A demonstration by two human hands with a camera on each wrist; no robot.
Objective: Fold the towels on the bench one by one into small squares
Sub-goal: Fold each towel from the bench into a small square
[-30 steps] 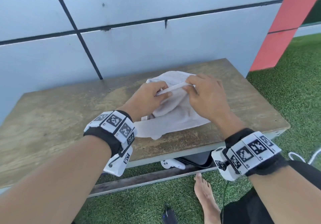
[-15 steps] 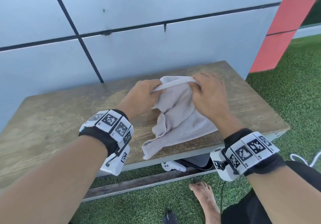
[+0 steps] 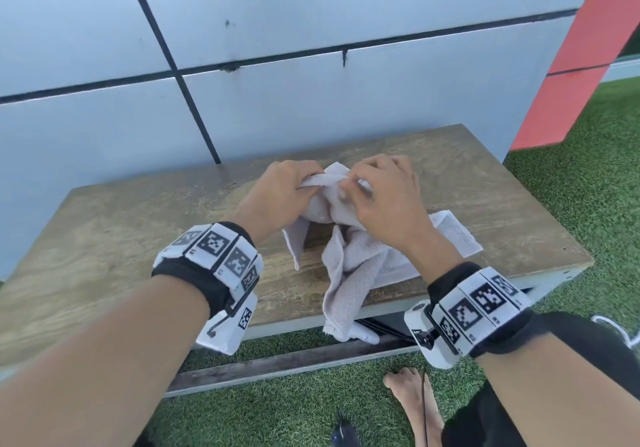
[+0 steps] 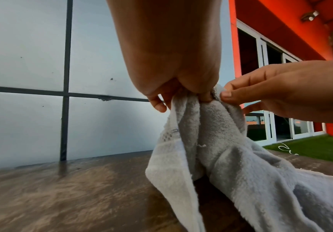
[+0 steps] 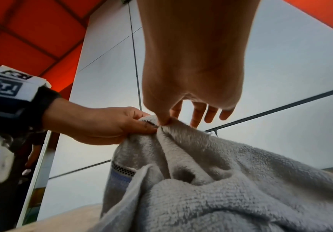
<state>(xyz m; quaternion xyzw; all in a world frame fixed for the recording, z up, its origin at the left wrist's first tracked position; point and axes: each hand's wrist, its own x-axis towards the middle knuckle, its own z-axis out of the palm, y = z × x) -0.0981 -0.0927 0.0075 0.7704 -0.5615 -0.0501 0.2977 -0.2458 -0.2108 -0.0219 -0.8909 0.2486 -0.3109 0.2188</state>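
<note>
A pale grey towel point(image 3: 360, 256) is lifted at its top over the wooden bench point(image 3: 138, 238); its lower part trails across the bench, and one end hangs past the front edge. My left hand point(image 3: 280, 193) grips the bunched top edge of the towel point(image 4: 211, 141). Right beside it, my right hand point(image 3: 381, 197) pinches the same edge between thumb and forefinger, its other fingers spread loosely. In the right wrist view the two hands meet at the towel point(image 5: 211, 180). A woven border stripe point(image 4: 171, 133) shows near the left side.
A light blue panelled wall point(image 3: 311, 65) rises directly behind the bench. A red column point(image 3: 571, 82) stands at the right. Green turf point(image 3: 588, 186) surrounds the bench, with my bare foot point(image 3: 415, 401), a cable and dark items under the front edge.
The hands have come close together at the towel's top edge. The towel has spread to the right on the bench, and one end has dropped further over the front edge.
</note>
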